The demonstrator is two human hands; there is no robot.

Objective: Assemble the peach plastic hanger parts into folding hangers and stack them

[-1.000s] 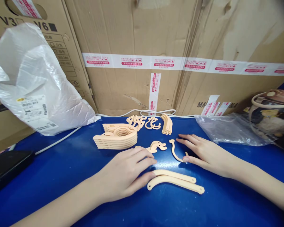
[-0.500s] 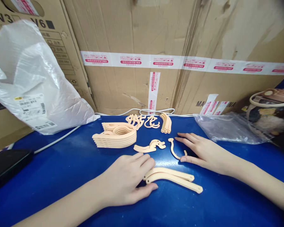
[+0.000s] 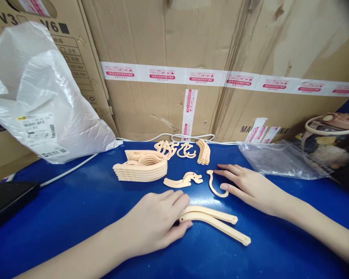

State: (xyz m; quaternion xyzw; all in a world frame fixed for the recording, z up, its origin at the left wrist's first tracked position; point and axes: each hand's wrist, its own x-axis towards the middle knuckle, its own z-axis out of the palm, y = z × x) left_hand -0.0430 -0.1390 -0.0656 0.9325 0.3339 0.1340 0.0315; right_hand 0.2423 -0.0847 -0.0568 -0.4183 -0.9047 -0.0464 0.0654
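My left hand lies low on the blue table, fingers together and pinching the near ends of two long curved beige arms. My right hand rests flat with fingers spread, its fingertips beside a thin beige hook piece. Between the hands lies a wavy beige piece. Behind them sits a stack of flat beige hanger-shaped parts, a cluster of small hooks and a bundle of curved strips.
Cardboard boxes wall off the back. A white plastic bag lies at left, a clear bag at right, a patterned container at far right. A white cable runs along the back edge; a black object sits left.
My left hand has drawn back toward me and closed on the ends of the long arms, swinging their far ends down to the right. The wavy piece is now uncovered. The right hand barely shifted.
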